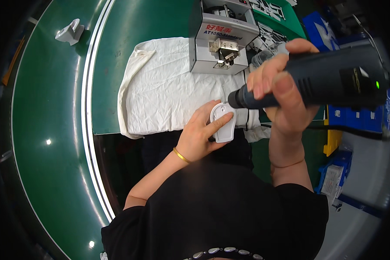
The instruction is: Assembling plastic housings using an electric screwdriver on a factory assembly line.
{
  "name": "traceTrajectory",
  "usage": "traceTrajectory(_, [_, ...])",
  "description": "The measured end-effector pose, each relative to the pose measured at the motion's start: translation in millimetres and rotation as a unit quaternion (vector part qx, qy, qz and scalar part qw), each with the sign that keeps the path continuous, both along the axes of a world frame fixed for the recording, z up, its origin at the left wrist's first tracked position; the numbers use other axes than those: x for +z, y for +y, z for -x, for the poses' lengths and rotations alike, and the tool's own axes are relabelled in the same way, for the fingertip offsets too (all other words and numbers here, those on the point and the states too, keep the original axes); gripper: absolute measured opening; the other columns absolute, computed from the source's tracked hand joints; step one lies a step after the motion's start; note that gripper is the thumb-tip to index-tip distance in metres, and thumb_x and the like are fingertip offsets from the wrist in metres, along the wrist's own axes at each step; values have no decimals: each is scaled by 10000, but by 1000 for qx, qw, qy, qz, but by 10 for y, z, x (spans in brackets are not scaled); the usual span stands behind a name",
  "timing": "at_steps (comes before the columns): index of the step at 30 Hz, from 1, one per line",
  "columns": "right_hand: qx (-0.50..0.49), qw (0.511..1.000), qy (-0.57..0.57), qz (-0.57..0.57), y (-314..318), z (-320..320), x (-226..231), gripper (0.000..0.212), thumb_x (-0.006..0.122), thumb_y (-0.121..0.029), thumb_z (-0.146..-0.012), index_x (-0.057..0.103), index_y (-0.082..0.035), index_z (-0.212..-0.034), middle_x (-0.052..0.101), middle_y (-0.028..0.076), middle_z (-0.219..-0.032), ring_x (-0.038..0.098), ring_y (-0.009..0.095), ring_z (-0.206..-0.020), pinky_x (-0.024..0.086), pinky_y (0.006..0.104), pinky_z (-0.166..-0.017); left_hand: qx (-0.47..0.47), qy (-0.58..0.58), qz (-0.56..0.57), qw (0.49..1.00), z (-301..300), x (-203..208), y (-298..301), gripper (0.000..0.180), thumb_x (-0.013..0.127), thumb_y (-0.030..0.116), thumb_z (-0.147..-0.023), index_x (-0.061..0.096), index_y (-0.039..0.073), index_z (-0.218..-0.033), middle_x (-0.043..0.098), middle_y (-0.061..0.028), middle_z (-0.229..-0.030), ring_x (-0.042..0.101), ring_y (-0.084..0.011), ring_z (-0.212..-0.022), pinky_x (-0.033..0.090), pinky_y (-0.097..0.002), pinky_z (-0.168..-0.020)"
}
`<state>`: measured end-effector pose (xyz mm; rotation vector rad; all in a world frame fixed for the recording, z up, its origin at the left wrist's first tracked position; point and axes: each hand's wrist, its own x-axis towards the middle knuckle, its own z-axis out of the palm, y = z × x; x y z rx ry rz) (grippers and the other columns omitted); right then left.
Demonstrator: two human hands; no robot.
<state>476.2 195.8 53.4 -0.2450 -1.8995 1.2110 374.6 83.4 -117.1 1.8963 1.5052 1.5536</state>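
My left hand (193,136), with a gold bracelet at the wrist, grips a small white plastic housing (223,130) near the front edge of the bench. Its thumb lies across the inner face, where a round hole or screw boss shows. Wrapped in my right hand (286,89) is a thick dark electric screwdriver (333,76) with a green light on its rear end. The screwdriver lies almost level, its nose pointing left at the upper right edge of the housing. Whether the bit touches the housing, I cannot tell.
A folded white cloth (164,86) covers the bench under a grey screw feeder (198,54). Behind it, a green bin (290,21) holds white parts. A clear plastic bag or cup (264,54) stands beside the feeder. Another white part (70,32) rests on the green conveyor (47,117) at left.
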Motion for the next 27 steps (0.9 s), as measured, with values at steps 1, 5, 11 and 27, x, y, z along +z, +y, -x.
traceTrajectory(1, [-1,1000,-2,2,-18,-37,2,523,662,-166,-897,343,-3,-1278,541,72,-725,552,152,-629,495,361,-651,-1,-2,2,1000,3,6,-3,706,854,114,-604,629,161,-1271,501,-220,-1345,524,-400,-1206,459,-427,-989])
traceTrajectory(5, [-13,994,-74,-75,-49,-106,-40,505,667,-147,-889,351,-11,-1259,552,72,-735,558,153,-634,500,359,-648,-3,-6,0,1000,-1,32,1,678,854,108,-596,640,134,-1239,503,-222,-1341,526,-401,-1203,459,-431,-986])
traceTrajectory(11, [-15,990,-88,-106,-18,-131,-90,484,655,-131,-888,352,-28,-1250,545,72,-749,549,152,-636,493,360,-655,-2,-7,-2,1000,-2,16,13,670,855,109,-591,643,123,-1226,513,-227,-1327,523,-404,-1212,459,-437,-987])
traceTrajectory(27, [-33,996,-73,-45,6,-119,-180,475,630,-130,-894,343,-39,-1261,527,74,-760,537,143,-639,486,358,-676,-1,-10,14,1000,-17,23,38,685,862,131,-572,639,124,-1220,498,-216,-1333,516,-402,-1211,457,-443,-989])
